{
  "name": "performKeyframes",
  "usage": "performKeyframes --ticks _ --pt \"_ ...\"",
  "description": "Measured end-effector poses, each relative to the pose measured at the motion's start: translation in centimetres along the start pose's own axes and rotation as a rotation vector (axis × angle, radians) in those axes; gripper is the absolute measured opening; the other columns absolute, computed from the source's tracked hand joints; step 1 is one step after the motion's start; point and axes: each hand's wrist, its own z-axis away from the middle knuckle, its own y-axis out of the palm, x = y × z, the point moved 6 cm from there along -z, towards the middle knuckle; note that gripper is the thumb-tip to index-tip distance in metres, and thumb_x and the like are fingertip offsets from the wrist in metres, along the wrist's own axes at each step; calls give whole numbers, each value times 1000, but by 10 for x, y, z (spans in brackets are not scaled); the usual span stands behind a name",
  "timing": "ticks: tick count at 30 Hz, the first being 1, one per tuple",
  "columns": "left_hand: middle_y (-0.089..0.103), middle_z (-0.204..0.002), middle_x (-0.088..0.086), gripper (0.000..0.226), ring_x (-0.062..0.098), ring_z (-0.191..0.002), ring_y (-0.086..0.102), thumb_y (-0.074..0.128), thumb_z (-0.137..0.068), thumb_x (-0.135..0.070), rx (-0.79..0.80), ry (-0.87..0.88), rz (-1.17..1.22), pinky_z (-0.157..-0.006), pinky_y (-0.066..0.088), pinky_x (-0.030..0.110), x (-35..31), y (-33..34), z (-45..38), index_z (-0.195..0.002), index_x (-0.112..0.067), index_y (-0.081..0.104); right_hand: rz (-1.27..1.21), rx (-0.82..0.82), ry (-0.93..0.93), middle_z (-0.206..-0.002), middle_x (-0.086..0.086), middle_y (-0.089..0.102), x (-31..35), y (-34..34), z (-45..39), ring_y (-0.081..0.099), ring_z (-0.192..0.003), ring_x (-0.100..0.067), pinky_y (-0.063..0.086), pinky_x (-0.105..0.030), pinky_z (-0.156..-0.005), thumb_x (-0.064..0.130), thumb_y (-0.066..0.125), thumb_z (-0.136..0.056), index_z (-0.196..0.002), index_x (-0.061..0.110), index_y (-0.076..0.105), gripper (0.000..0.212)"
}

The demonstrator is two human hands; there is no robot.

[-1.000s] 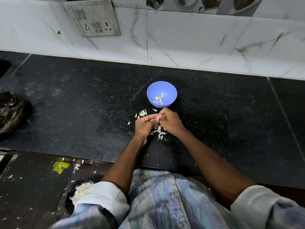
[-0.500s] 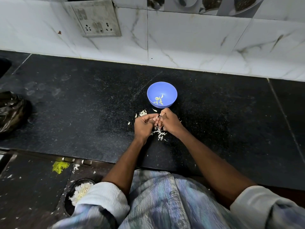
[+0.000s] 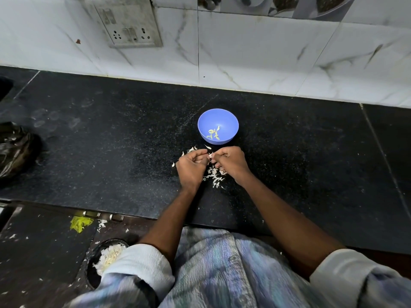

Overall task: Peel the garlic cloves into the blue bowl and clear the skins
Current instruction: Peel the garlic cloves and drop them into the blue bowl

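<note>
- The black desk (image 3: 289,165) runs along a marble-tiled wall (image 3: 266,52) and carries everything in play.
- The blue bowl (image 3: 218,114) sits just beyond both hands, straight ahead of them, with a few pale peeled pieces (image 3: 214,133) lying in its bottom.
- The left hand (image 3: 192,167) and right hand (image 3: 233,162) meet knuckle to knuckle just short of the bowl; the fingers of both are curled, pinching one small whitish garlic clove (image 3: 210,155) between them. Its long axis is too small to tell.
- The bowl lies just past the clove, a touch to the right, so the right hand looks the nearer one for the drop.
- Loose skins (image 3: 214,176) lie scattered on the desk under and behind the hands, more just left of the bowl (image 3: 190,150), not yet cleared.
</note>
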Motion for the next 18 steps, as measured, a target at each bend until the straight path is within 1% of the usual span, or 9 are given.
performKeyframes --ticks 2,5,6,8,11,14,18 --pt "81 -85 -1 18 12 -79 79 81 -88 -3 -7 36 -33 -78 65 29 -5 1 2 -105 -9 81 -3 -2 5 -75 -3 77 -1 2 -1 70 -62 -10 51 -21 -55 6 66 -90 -83 10 78 15" --pt "79 -85 -7 19 5 -79 77 81 -88 -1 -23 78 -65 -77 63 22 -9 2 3 -105 -7 81 5 24 7 -79 -2 78 -2 4 1 67 -61 -3 51 -20 -56 -4 56 -84 -85 8 78 25" --pt "78 -85 -9 19 3 -78 77 80 -88 -1 -27 81 -70 -76 62 20 -9 2 3 -106 -7 81 -3 30 7 -79 -3 78 -2 5 1 66 -61 -2 51 -20 -56 -5 57 -84 -87 8 78 25" --pt "77 -85 -11 20 0 -78 76 80 -88 0 -30 83 -73 -76 61 17 -9 2 3 -107 -6 81 -22 27 9 -78 -2 78 -1 5 2 66 -62 -5 52 -21 -56 1 59 -87 -88 11 78 22" --pt "79 -88 -7 20 4 -80 77 82 -87 -1 -26 85 -62 -78 63 22 -7 1 2 -106 -7 81 -48 19 9 -76 -2 78 0 5 1 67 -64 -10 53 -23 -56 12 64 -91 -86 16 80 17" --pt "80 -85 -5 19 9 -79 78 86 -86 -6 -25 84 -60 -77 64 27 -3 1 0 -104 -11 82 -84 1 7 -76 -5 77 -3 4 0 65 -63 -11 52 -22 -54 10 66 -92 -84 15 79 17" --pt "81 -88 -3 20 11 -80 78 86 -86 -6 -3 94 -35 -78 64 27 -3 3 1 -105 -9 82 -57 -17 19 -75 -3 76 -5 6 -1 65 -61 -9 49 -22 -53 8 61 -93 -82 13 77 20"
